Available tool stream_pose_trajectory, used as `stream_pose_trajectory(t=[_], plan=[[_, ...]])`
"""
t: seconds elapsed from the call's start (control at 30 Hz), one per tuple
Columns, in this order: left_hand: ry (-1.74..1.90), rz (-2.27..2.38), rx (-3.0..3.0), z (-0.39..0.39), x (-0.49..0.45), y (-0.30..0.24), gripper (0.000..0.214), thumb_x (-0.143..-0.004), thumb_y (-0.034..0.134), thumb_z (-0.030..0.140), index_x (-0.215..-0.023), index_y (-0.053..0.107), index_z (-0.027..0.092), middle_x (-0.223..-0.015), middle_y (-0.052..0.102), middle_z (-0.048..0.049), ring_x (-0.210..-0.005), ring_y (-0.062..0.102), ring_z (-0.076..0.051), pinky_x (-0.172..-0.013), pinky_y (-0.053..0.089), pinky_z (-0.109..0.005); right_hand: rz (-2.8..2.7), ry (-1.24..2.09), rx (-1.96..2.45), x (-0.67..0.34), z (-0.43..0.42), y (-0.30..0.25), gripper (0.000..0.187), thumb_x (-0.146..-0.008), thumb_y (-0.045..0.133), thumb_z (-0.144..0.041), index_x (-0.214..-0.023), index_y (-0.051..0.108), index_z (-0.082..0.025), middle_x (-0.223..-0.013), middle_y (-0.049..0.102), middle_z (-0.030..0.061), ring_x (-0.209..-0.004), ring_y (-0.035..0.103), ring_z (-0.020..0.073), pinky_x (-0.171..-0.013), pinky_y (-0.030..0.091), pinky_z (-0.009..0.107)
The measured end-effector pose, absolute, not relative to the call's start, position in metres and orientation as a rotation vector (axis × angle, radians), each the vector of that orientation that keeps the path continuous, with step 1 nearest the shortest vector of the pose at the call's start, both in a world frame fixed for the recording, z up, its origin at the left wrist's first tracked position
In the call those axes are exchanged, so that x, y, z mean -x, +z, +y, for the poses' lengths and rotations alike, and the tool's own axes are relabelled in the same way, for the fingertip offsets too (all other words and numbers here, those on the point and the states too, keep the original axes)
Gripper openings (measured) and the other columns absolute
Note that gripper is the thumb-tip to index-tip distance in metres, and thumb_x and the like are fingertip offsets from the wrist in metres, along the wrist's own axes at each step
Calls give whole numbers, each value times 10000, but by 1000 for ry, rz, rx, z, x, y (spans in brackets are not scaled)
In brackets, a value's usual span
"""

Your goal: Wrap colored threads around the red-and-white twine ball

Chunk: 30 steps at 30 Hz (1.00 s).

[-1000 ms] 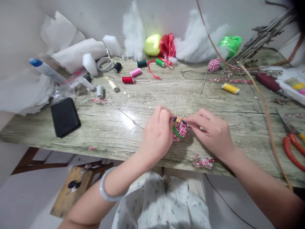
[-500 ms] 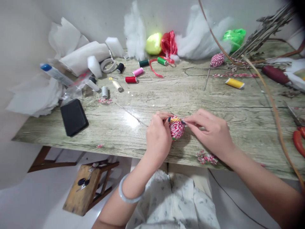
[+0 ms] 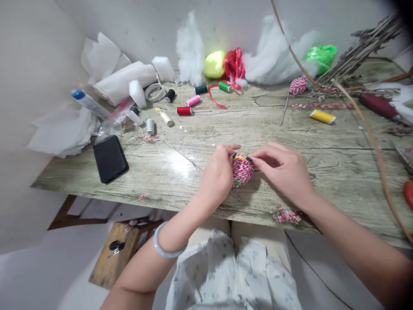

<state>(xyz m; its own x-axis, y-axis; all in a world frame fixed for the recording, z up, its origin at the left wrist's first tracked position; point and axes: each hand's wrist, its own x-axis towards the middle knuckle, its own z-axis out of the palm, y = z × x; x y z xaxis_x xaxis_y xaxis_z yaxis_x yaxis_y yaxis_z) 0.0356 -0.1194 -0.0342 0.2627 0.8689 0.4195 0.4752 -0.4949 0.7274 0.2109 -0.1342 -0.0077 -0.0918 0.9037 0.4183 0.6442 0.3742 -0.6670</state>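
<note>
A small ball wound in red-and-white twine (image 3: pixel 242 171) is held just above the front part of the wooden table. Yellow and dark blue thread crosses its top, and a bit of green shows low on its left. My left hand (image 3: pixel 217 174) grips the ball from the left side, fingers closed round it. On the other side, my right hand (image 3: pixel 280 170) is pinched at the ball's upper right edge, by the dark blue part; whatever lies between thumb and forefinger is too small to make out. A pile of red-and-white twine scraps (image 3: pixel 285 214) lies below my right hand.
Several thread spools, among them a red spool (image 3: pixel 184 110) and a yellow spool (image 3: pixel 322 116), lie across the table. White stuffing (image 3: pixel 274 56) stands against the wall. A black phone-like slab (image 3: pixel 110 159) rests left. Scissors (image 3: pixel 408 189) and a long brown strip (image 3: pixel 371 133) are at right.
The view has shifted slightly, so the table things appear further right. My right fingers have come in closer against the ball's upper right. The left hand keeps its hold.
</note>
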Motion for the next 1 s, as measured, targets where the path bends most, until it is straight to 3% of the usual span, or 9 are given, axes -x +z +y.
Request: stream_pose_trajectory(t=[0.4,0.57,1.0], plan=[[1141,1230,-2313,-132,-27,-31,169,-1014,364,181,-1083,518,188,-1061,708,-69,-1007,653,-172,-884,534,-344,-1794,336,1388,-206,-160,-9,108,-862,648,-120,-825,677,-218,-743,624,-18,-662,599,115,-616,454,233],[1109,1523,-1978,-143,-27,-27,102,-1011,398,191,-1052,490,204,-1010,722,-50,-892,684,-165,-790,530,-325,-1862,309,1356,-188,-159,-4,114,-885,617,-119,-821,659,-204,-759,614,-9,-670,596,112,-640,453,233],[1253,1381,-2126,-152,-29,-31,161,-1015,386,159,-1112,509,194,-1045,703,-64,-960,681,-141,-854,533,-295,-1570,447,1522,-183,-181,-15,128,-889,613,-139,-816,679,-221,-788,649,-11,-689,595,118,-630,460,241]])
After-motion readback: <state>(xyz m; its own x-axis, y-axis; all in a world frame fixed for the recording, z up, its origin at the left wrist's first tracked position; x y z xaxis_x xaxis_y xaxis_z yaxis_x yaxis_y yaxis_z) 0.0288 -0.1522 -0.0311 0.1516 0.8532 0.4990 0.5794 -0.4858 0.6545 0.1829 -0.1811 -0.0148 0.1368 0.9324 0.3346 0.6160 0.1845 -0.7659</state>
